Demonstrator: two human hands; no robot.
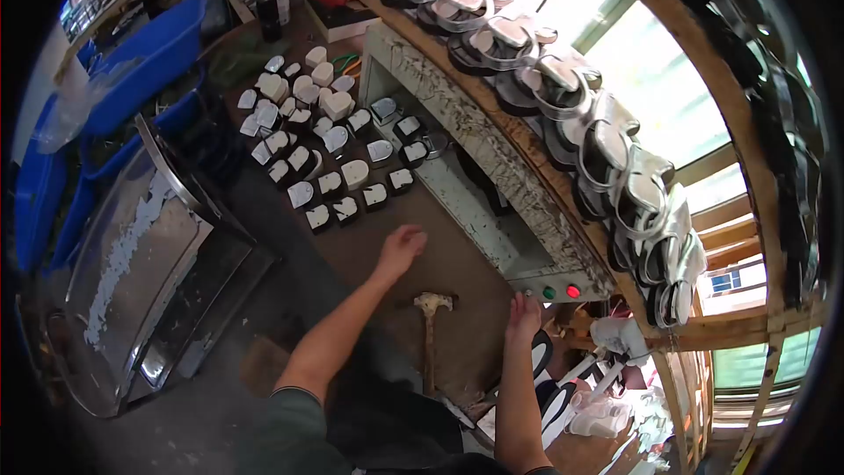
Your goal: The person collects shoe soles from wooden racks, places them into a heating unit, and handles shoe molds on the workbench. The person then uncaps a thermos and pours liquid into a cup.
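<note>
My left hand point(403, 249) is over the brown bench top, just below a cluster of small black-and-white heel blocks point(345, 208). Its fingers are partly bent and loosely together, and nothing can be made out in them. At the front corner of a grey metal box, my right hand point(524, 315) has its fingertips at a small knob beside a green button point(549, 293) and a lit red button point(573, 291). Between my two arms a hammer point(430, 303) lies on the bench, its handle toward me.
Sandals point(563, 88) line a wooden shelf point(492, 110) above the metal box. Blue bins point(149, 53) stand at the upper left, with a worn metal chair point(141, 255) below them. Black-and-white soles point(556, 405) lie at the lower right. A bottle point(280, 0) stands at the back.
</note>
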